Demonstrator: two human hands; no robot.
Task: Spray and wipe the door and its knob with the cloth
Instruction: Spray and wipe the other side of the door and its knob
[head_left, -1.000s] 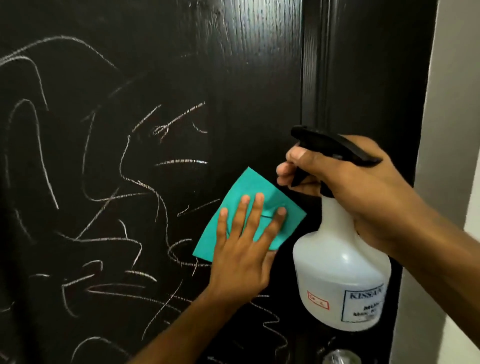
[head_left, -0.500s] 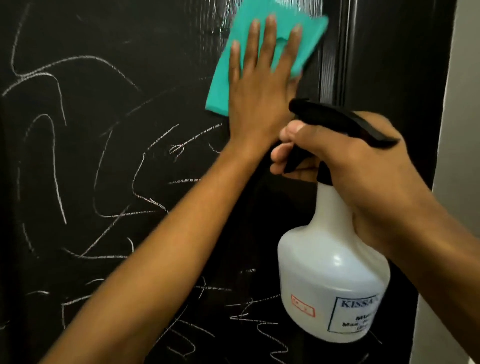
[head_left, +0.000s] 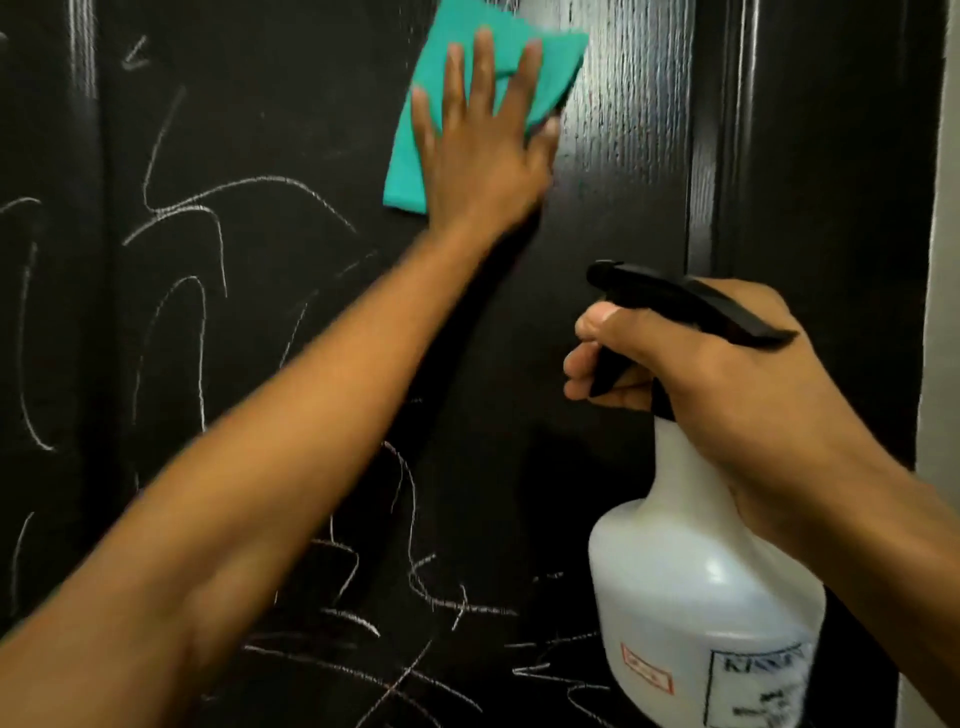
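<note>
Wiping step, upper part of door (head_left: 639, 218) — cloth (head_left: 415, 156) flat under left hand (head_left: 483, 161), high on the panel.

Left hand's fingers spread straight, pressing the folded green cloth against the dark wood; its long edge runs up and down, tilted slightly right at the top. Right hand (head_left: 727, 384) curled round the neck of the spray bottle (head_left: 691, 597), two fingers on the trigger; bottle upright, nozzle aimed left at the door. Chalk scribbles (head_left: 218, 208) cover the left and lower panel (strip beside the cloth looks wet and clean). Knob not in view. Next move probably calls for strokes left and down across the chalk, with more spray.
</note>
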